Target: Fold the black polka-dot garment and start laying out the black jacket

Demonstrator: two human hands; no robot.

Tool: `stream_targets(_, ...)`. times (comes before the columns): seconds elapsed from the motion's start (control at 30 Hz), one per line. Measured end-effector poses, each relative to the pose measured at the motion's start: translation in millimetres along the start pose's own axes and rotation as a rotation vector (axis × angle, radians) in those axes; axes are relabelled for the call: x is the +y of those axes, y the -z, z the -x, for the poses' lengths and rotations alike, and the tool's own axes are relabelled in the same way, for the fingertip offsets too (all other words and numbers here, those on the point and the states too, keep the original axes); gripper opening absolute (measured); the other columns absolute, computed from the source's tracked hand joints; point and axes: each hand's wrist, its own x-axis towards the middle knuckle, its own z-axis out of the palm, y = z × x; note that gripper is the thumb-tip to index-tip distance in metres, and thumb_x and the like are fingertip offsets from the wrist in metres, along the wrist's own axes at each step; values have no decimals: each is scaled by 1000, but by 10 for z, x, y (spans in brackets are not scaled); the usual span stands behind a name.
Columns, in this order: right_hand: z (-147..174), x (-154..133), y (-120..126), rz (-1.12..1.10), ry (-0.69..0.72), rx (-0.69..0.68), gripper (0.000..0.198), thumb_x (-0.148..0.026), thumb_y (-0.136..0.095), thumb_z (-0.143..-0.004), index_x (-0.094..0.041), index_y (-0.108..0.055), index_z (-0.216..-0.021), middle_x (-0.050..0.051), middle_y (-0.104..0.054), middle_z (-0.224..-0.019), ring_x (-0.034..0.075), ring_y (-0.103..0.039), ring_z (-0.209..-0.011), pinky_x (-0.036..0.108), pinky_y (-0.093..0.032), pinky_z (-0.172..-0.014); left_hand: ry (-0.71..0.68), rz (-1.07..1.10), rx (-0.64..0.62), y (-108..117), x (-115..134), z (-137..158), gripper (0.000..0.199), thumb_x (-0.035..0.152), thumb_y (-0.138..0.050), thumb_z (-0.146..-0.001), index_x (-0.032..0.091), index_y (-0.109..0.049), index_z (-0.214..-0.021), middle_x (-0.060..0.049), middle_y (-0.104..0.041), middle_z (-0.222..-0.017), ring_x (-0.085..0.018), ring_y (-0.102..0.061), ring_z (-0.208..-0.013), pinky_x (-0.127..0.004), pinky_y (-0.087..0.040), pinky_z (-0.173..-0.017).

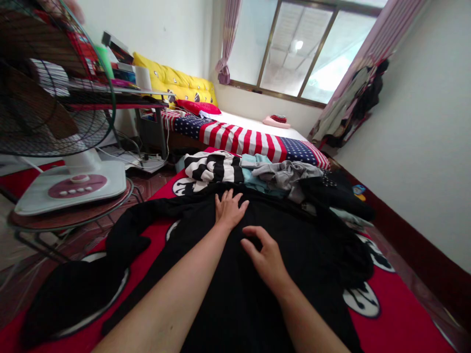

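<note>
A black long-sleeved top [235,279] lies spread over a red blanket [397,314] with black-and-white round prints. One of its sleeves reaches out to the left. My left hand [230,208] rests flat on the upper part of the top, fingers spread. Closer to me, my right hand [263,250] hovers over or just touches the cloth, its fingers curved and thumb apart, with nothing between them. Beyond the top sits a heap of clothes: a black-and-white striped garment [215,167], a grey garment [287,171] and a dark garment [338,191].
A fan [79,181] stands on a round stool [121,201] at the left. Behind it is a desk [121,93] with boxes and cables. A bed with a stars-and-stripes cover [243,139] lies under the window. Clothes [349,103] hang at the right wall.
</note>
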Motion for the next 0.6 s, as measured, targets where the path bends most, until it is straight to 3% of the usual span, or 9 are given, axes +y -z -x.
stream_targets(0.13,-345,710,556,224,-221,236,33,-34,-51,-81,-17,-65,-105,16,-57,-126,34,-47,-122,54,-32,-105,5,111,50,94,-32,11,46,30,-24,-99,24,-68,-112,-4,-64,-125,-16,-58,-114,-30,-43,-99)
stream_targets(0.17,-380,813,641,347,-316,297,37,-34,-50,-82,-16,-65,-110,17,-56,-129,34,-46,-123,54,-33,-104,10,131,49,102,-37,17,46,30,-24,-99,23,-69,-109,-4,-68,-118,-16,-61,-108,-28,-46,-93)
stream_targets(0.23,-404,879,673,530,-350,383,44,-35,-46,-84,-14,-60,-121,18,-52,-135,34,-43,-128,54,-32,-105,11,158,38,94,-37,28,41,32,-31,-98,24,-71,-102,-3,-73,-105,-18,-66,-98,-28,-49,-85)
stream_targets(0.3,-400,794,535,604,-163,331,48,-35,-43,-88,-16,-54,-130,16,-46,-143,31,-36,-135,54,-29,-108,-14,172,23,70,-30,32,33,33,-41,-95,25,-73,-97,-2,-74,-101,-19,-66,-96,-29,-49,-84)
stream_targets(0.4,-430,605,241,595,157,-47,50,-39,-42,-92,-28,-43,-140,6,-40,-149,24,-28,-142,52,-25,-111,-89,179,-4,39,-26,30,24,28,-53,-88,27,-73,-99,0,-73,-107,-19,-63,-103,-31,-45,-94)
stream_targets(0.43,-461,575,185,606,170,-149,50,-39,-43,-93,-31,-42,-141,4,-41,-149,23,-28,-142,50,-25,-112,-113,180,-12,36,-28,31,24,25,-54,-86,27,-73,-101,1,-72,-110,-18,-62,-106,-31,-43,-97)
stream_targets(0.5,-554,597,187,656,101,-204,50,-40,-40,-95,-29,-40,-144,8,-39,-150,26,-27,-142,53,-23,-111,-146,181,-25,43,-32,39,26,22,-55,-85,27,-72,-104,1,-71,-113,-18,-60,-110,-32,-41,-100)
stream_targets(0.53,-611,645,242,685,41,-173,51,-39,-37,-96,-23,-39,-145,13,-38,-150,31,-27,-142,57,-22,-110,-155,180,-28,51,-33,47,27,21,-54,-85,26,-72,-104,1,-70,-114,-18,-59,-110,-32,-41,-100)
stream_targets(0.6,-735,775,414,758,-154,14,58,-37,-28,-98,-4,-38,-144,29,-33,-148,44,-26,-139,69,-18,-103,-160,178,-27,71,-32,68,27,20,-52,-85,26,-73,-103,0,-70,-113,-19,-60,-109,-33,-41,-100)
